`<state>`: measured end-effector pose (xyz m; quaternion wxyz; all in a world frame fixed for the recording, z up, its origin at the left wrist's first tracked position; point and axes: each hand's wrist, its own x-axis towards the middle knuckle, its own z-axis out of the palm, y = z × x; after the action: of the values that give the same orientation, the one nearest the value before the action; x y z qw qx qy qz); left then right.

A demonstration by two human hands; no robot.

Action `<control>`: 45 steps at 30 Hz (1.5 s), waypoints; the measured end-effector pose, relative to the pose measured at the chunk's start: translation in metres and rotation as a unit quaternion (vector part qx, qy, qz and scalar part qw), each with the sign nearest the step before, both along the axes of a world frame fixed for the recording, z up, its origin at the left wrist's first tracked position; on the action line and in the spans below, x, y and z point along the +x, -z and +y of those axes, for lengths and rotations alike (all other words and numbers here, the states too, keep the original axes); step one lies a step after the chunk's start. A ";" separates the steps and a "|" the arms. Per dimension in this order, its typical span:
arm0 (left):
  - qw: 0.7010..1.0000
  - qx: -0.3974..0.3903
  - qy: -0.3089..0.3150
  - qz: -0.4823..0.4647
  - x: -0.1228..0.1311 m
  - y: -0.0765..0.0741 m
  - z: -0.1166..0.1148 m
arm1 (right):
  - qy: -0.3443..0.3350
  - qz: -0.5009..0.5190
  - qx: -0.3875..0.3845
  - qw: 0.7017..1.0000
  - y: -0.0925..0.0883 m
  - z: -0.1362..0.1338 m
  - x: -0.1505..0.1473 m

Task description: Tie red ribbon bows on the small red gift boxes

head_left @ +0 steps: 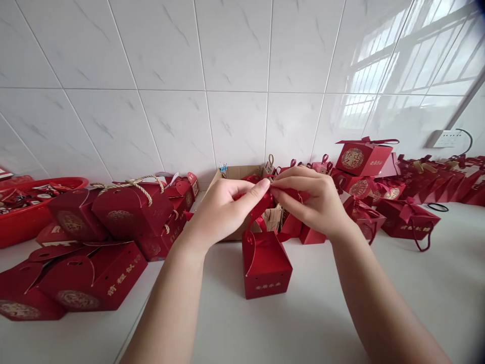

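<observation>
Two hands (275, 184) pinch a red ribbon (261, 206) above a little red box (267, 265)

The little red box stands in the middle of the white table (223, 313), with gold writing (268, 287) on its front. The ribbon reaches from the top of the box up to the fingers. The left hand (237, 202) and the right hand (308, 194) both squeeze it, with their tips close together. Just behind them is a brown cardboard box (248, 171). More red boxes (131, 215) sit on the left, near a big red tub (22, 225). Other red boxes (364, 164) are piled on the right. Behind everything is a shiny tiled wall (235, 50).
</observation>
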<state>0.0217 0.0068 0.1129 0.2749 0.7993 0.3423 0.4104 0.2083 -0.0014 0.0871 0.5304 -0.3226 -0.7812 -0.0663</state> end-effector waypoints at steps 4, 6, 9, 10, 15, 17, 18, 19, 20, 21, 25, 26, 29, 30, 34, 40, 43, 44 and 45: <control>0.990 0.120 -0.057 0.043 -0.003 -0.004 -0.006 | -0.002 0.130 -0.032 0.991 0.002 0.004 -0.005; 0.980 0.172 -0.083 0.057 -0.007 -0.005 -0.007 | 0.032 0.166 -0.031 0.985 0.003 0.004 -0.007; 0.961 0.215 -0.125 0.118 -0.015 -0.001 -0.008 | 0.070 0.206 -0.055 0.975 0.004 0.000 -0.003; 0.953 0.227 -0.142 0.142 -0.018 0.001 -0.010 | 0.079 0.215 -0.069 0.971 0.004 -0.002 0.000; 0.910 0.264 -0.198 0.251 -0.035 0.016 -0.026 | 0.109 0.261 -0.107 0.953 0.017 -0.020 0.016; 0.896 0.263 -0.212 0.287 -0.042 0.024 -0.033 | 0.102 0.293 -0.115 0.944 0.029 -0.029 0.022; 0.890 0.261 -0.221 0.301 -0.045 0.028 -0.036 | 0.099 0.310 -0.125 0.937 0.036 -0.032 0.025; 0.885 0.258 -0.232 0.310 -0.049 0.032 -0.039 | 0.099 0.327 -0.141 0.929 0.044 -0.036 0.028; 0.881 0.253 -0.243 0.318 -0.052 0.037 -0.040 | 0.100 0.346 -0.160 0.919 0.052 -0.038 0.031; 0.877 0.247 -0.254 0.324 -0.055 0.041 -0.041 | 0.101 0.363 -0.183 0.908 0.060 -0.041 0.035; 0.871 0.203 -0.289 0.341 -0.072 0.063 -0.041 | 0.117 0.393 -0.253 0.876 0.090 -0.049 0.055; 0.871 0.186 -0.296 0.345 -0.078 0.069 -0.041 | 0.132 0.386 -0.268 0.873 0.096 -0.052 0.060; 0.868 0.125 -0.309 0.367 -0.095 0.090 -0.041 | 0.191 0.339 -0.312 0.867 0.113 -0.060 0.073; 0.867 0.106 -0.312 0.374 -0.100 0.097 -0.041 | 0.208 0.316 -0.323 0.867 0.119 -0.062 0.077; 0.868 0.033 -0.315 0.383 -0.119 0.121 -0.042 | 0.270 0.194 -0.357 0.873 0.139 -0.067 0.086; 0.882 -0.069 -0.315 0.343 -0.129 0.144 -0.042 | 0.270 0.104 -0.420 0.860 0.155 -0.068 0.087; 0.880 -0.094 -0.307 0.351 -0.128 0.147 -0.043 | 0.287 0.058 -0.416 0.861 0.149 -0.070 0.084; 0.881 -0.081 -0.309 0.349 -0.127 0.147 -0.044 | 0.301 0.043 -0.405 0.862 0.144 -0.071 0.082; 0.887 -0.053 -0.312 0.337 -0.124 0.146 -0.045 | 0.316 0.029 -0.393 0.863 0.137 -0.073 0.079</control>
<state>-0.1020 -0.0383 -0.0326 0.0428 0.7255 0.6675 0.1620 0.2869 -0.0742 -0.0503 0.3328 -0.7356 -0.5829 0.0910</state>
